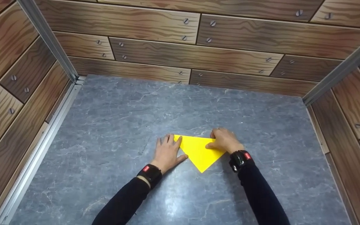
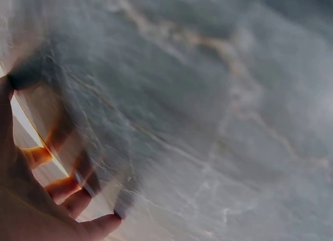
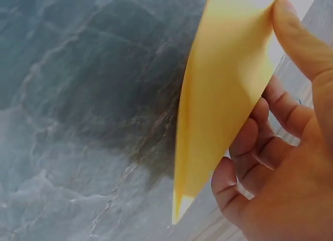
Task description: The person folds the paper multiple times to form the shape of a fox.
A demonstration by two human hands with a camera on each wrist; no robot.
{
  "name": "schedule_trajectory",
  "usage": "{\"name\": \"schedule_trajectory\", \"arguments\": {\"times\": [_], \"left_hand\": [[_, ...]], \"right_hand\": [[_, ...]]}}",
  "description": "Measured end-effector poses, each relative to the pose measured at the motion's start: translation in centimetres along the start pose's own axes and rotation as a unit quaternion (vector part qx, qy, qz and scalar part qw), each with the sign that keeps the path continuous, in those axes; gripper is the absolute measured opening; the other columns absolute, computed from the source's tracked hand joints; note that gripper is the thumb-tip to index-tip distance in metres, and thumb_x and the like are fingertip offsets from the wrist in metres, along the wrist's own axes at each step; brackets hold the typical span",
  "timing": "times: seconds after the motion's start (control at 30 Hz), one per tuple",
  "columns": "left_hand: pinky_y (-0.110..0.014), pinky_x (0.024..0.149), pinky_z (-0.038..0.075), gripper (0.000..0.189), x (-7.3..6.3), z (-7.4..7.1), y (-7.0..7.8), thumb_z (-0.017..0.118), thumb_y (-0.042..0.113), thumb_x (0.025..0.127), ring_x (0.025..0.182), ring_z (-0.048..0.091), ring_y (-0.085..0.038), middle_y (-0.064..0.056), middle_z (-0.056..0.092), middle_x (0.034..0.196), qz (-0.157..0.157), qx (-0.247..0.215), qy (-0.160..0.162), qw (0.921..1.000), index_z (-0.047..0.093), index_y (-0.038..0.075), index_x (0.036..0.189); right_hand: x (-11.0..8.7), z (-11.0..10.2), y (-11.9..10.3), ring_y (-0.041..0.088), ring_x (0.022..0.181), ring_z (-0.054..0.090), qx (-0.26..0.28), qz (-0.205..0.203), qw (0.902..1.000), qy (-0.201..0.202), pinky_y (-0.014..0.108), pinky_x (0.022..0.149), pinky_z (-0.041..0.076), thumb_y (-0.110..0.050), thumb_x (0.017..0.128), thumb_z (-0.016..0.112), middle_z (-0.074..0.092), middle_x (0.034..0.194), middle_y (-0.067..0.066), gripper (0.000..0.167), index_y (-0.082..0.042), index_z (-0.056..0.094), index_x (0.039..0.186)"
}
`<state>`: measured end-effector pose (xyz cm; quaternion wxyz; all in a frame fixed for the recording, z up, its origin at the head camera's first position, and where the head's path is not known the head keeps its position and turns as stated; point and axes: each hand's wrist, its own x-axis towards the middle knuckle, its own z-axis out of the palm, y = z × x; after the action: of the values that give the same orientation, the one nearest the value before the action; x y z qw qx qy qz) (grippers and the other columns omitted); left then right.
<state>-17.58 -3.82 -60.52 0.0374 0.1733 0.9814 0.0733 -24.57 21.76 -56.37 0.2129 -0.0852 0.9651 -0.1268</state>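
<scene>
A yellow sheet of paper [image 1: 198,151], folded into a triangle, lies on the grey marbled tabletop with one point towards me. My left hand [image 1: 166,153] rests at its upper left corner, fingers spread and fairly straight, the index fingertip touching the paper's edge. On the right side, my right hand [image 1: 227,141] pinches the paper, thumb on top and the other fingers curled at the far edge. The right wrist view shows the folded layers of the paper [image 3: 223,90] slightly parted along one edge. Seen by the left wrist camera, the left hand [image 2: 36,199] has its fingertips on the tabletop.
The grey marbled tabletop [image 1: 120,112] stretches around the paper. Wood-plank-patterned panels [image 1: 155,25] stand at the back and both sides. A metal rail [image 1: 39,159] runs along the left edge, and metal posts [image 1: 49,40] rise at the back corners.
</scene>
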Motion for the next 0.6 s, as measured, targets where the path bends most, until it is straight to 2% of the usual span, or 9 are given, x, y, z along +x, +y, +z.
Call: {"name": "schedule_trajectory", "arguments": {"times": [0.1,0.23,0.37,0.6], "left_hand": [[-0.067,0.115,0.031,0.086,0.0,-0.1,0.2,0.059,0.071,0.093,0.145,0.038,-0.041,-0.022,0.042,0.154,-0.003,-0.01,-0.003,0.9999,0.044,0.016,0.158],[-0.067,0.116,0.029,0.083,-0.3,-0.3,0.3,0.055,0.069,0.096,0.146,0.036,-0.041,-0.022,0.041,0.155,-0.004,-0.022,0.001,0.9997,0.044,0.016,0.158],[-0.067,0.116,0.029,0.077,-0.6,-0.5,0.3,0.054,0.064,0.099,0.147,0.036,-0.04,-0.021,0.041,0.155,0.0,-0.027,0.029,0.9992,0.045,0.014,0.157],[-0.064,0.119,0.027,0.06,-0.1,-2.1,0.6,0.066,0.046,0.1,0.15,0.032,-0.038,-0.017,0.041,0.157,0.034,-0.018,0.093,0.9949,0.056,0.012,0.148]], "right_hand": [[0.1,0.0,0.4,0.027,0.088,0.054,0.014,-0.012,0.9998,0.0,0.04,0.081,0.045,-0.039,0.087,0.084,0.06,0.097,0.008,0.042,-0.007,0.067,0.107],[-0.4,0.1,0.7,0.024,0.085,0.054,0.063,-0.027,0.9976,0.011,0.034,0.074,0.046,-0.024,0.092,0.078,0.059,0.094,0.007,0.022,-0.008,0.066,0.1],[-1.2,-0.1,0.9,0.022,0.082,0.056,0.101,-0.028,0.9943,0.018,0.032,0.071,0.048,-0.014,0.097,0.07,0.062,0.092,0.006,0.007,-0.008,0.066,0.098],[-2.9,-0.8,0.7,0.02,0.08,0.056,0.115,-0.058,0.991,0.037,0.032,0.072,0.049,-0.012,0.101,0.067,0.065,0.092,0.006,0.004,-0.008,0.068,0.102]]}}
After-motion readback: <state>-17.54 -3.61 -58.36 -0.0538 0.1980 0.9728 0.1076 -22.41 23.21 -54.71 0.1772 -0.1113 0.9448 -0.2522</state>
